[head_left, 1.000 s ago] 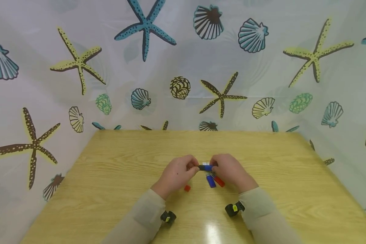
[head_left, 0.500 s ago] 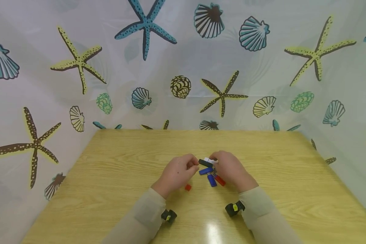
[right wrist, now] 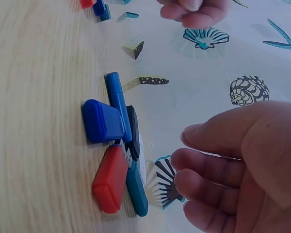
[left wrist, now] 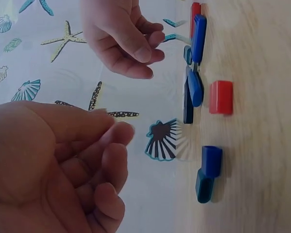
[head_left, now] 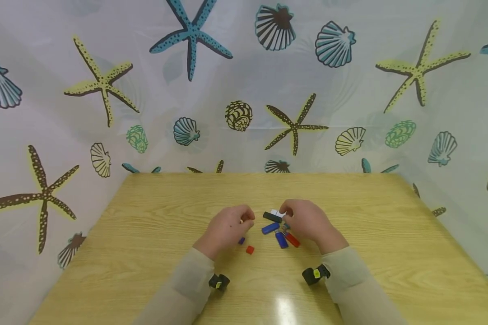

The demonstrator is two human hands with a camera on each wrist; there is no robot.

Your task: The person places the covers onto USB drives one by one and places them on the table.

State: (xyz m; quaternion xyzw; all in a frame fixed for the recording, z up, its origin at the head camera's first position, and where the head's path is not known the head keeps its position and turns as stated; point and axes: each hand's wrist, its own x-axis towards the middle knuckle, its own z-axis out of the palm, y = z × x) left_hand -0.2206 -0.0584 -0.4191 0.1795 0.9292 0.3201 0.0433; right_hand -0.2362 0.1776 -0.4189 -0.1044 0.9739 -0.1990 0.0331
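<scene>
My left hand [head_left: 228,228] hovers loosely curled over the table, nothing visible between its fingers. Below it in the left wrist view lie a blue cap [left wrist: 212,161] and a teal cap [left wrist: 204,188], with a red cap [left wrist: 221,97] nearby. My right hand [head_left: 309,222], fingers relaxed and holding nothing, is above a cluster of USB flash drives. That cluster holds a red drive [head_left: 292,240], a blue drive [head_left: 282,240], a second blue drive [head_left: 270,228], a black one [head_left: 272,217], a teal one [right wrist: 137,190] and a white one [head_left: 278,213], partly hidden.
The wooden table [head_left: 178,203] extends around both hands. A white curtain [head_left: 227,149] printed with starfish and shells hangs at its back and sides. Small black wrist devices, one [head_left: 219,282] on the left and another [head_left: 315,274] on the right, are strapped at the sleeves.
The blue drive held between both hands is now on the table among the others. My left hand has drawn away leftward, uncovering a blue cap; the right hand has let go and lifted slightly.
</scene>
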